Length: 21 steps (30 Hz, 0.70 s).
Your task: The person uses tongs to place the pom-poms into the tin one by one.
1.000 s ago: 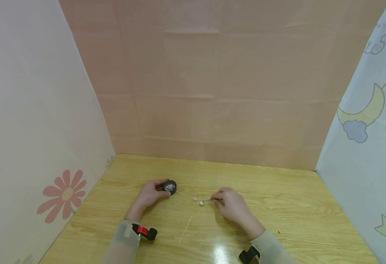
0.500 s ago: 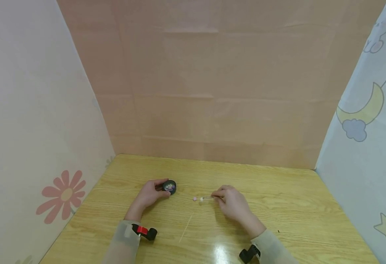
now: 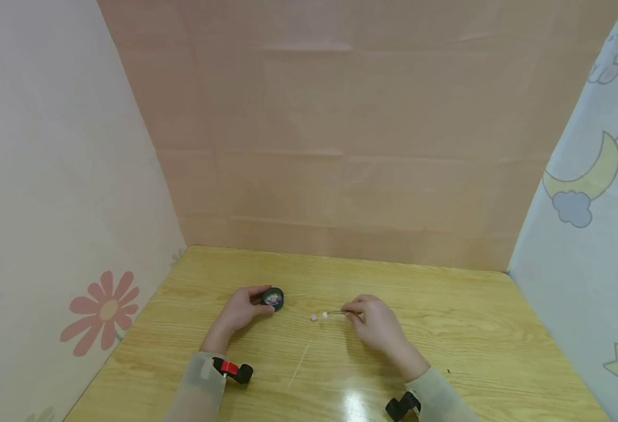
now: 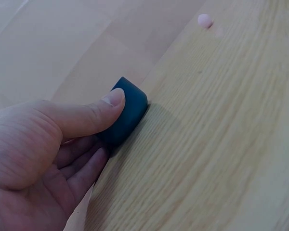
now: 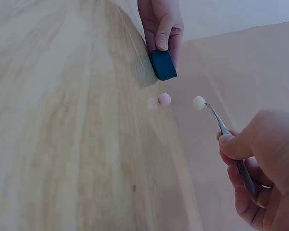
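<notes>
My left hand [image 3: 240, 309] holds a small round dark teal dish [image 4: 127, 115] by its side, thumb on one side and fingers on the other. Several small coloured balls [image 3: 274, 299] lie in the dish. In my right hand [image 5: 267, 163] is a pair of metal tweezers [image 5: 224, 127], pinched between thumb and fingers. Their bent tips grip a white ball [image 5: 199, 103], raised over the table. A pink ball [image 5: 164, 99] rests on the wood between the dish and the tweezers.
The wooden table [image 3: 224, 392] meets a brown paper backdrop [image 3: 309, 176] at the back. Patterned white sheets stand at the left and right. A tiny dark speck [image 3: 448, 370] lies right of my right forearm, and a thin pale line crosses the wood in front.
The right hand has moved up slightly, lifting the white ball in the tweezers off the table. The left hand, the dish and the pink ball stay in place.
</notes>
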Motion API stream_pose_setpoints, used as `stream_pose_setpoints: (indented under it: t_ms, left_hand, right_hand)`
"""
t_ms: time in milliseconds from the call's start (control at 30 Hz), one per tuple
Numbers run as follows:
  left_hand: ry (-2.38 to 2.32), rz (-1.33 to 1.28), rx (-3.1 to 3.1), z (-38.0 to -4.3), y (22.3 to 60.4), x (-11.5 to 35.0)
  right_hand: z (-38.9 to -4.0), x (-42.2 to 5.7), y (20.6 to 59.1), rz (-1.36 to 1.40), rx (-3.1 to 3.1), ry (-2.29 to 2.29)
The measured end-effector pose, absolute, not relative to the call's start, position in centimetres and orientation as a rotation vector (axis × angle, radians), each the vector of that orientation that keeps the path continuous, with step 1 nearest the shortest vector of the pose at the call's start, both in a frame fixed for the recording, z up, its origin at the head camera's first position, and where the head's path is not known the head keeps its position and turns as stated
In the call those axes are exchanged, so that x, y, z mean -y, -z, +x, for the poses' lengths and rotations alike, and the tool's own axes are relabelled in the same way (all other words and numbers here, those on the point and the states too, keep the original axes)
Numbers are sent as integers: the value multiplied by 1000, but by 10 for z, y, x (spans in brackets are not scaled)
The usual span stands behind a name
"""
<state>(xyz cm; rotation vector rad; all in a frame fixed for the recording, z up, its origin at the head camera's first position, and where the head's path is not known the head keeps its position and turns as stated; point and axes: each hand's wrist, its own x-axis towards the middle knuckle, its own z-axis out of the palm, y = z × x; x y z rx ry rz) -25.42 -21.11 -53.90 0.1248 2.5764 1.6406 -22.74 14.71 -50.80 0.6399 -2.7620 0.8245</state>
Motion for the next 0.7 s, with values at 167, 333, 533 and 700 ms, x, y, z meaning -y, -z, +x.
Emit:
stream_pose_setpoints:
  t_ms: [167,333,533,700]
  left_hand:
    - [-1635,122,-2587,-254,538,210]
    - [-1632,127,-2584,-253,537,209]
    - [-1630,141,-2596,-254,536,208]
    - [-1632,136,-2602,-253,535,208]
  right_hand:
    - [-228,-148,505,617,2761,-840]
    - [-230,-146,503,631,2741,-826]
    - [-238,-137,500,668,2701,-819]
    - [-242,-126,496,679,2675,-837]
